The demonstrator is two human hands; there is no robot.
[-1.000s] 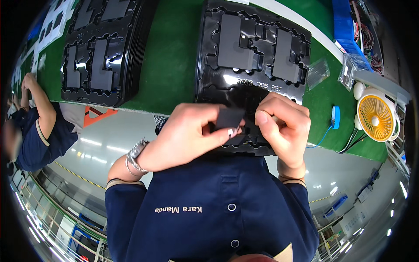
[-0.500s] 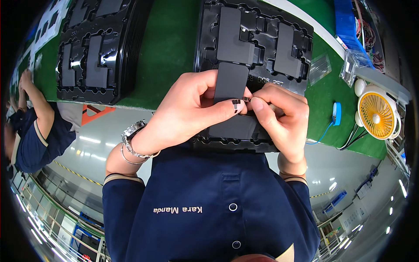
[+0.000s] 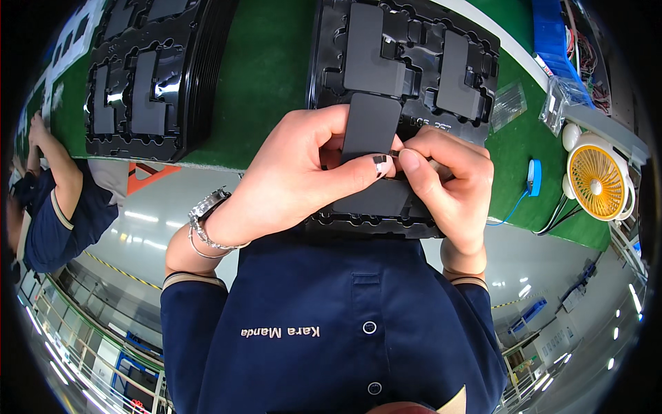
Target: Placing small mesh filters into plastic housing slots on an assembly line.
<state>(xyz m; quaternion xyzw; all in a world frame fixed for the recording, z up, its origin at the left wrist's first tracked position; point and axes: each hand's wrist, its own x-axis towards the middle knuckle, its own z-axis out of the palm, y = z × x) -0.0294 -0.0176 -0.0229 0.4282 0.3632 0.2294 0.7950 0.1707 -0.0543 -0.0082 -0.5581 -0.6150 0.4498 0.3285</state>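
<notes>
A flat, dark-grey rectangular piece, much like a thin battery (image 3: 374, 124), is raised over a black moulded tray (image 3: 372, 226). My left hand (image 3: 296, 162) is closed around it, thumb across its near end. My right hand (image 3: 452, 181) is in a pinch at the piece's near right edge, thumb and forefinger against a tiny dark tab (image 3: 395, 153). The fingertips of both hands almost meet there and partly hide the tab. Similar dark pieces (image 3: 455, 76) lie in the tray's pockets, one of them partly under my hands.
A stack of black trays (image 3: 196, 90) with like pieces stands on the green table (image 3: 265, 69) at left. To the right are clear plastic bags (image 3: 509, 105), a blue band with a cord (image 3: 533, 178), a yellow-and-white fan (image 3: 595, 181) and a blue bin (image 3: 552, 38). Another person (image 3: 65, 200) is at far left.
The held piece has shifted slightly right and away from me. Both hands keep their grip, with only small finger movement at the tab.
</notes>
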